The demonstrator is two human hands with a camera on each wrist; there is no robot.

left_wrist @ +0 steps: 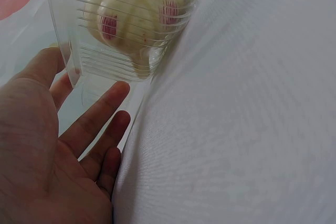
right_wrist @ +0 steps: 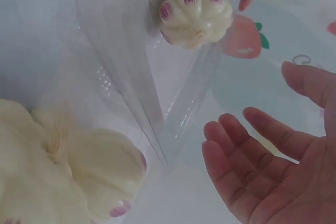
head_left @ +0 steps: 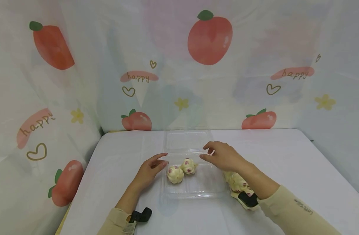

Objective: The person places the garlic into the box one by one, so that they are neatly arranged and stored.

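Observation:
A clear plastic clamshell box (head_left: 194, 195) has its lid (head_left: 188, 140) raised behind it. Inside, toward the left, sit two garlic bulbs (head_left: 175, 174), cream with purple patches. At the box's left wall is my left hand (head_left: 148, 171), fingers extended and holding nothing; in the left wrist view its fingertips (left_wrist: 122, 88) are right at the ribbed wall. My right hand (head_left: 224, 156) hovers over the box's back right part, with thumb and fingers apart and nothing between them. Beneath the right forearm lie more garlic bulbs (head_left: 237, 182), partly hidden by the sleeve and wrist camera.
The white-covered table (head_left: 308, 182) extends around the box. A printed cloth backdrop (head_left: 167, 42) with fruit and lettering stands at the back and sides. The loose garlic bulbs (right_wrist: 100, 177) lie close to the box's right side.

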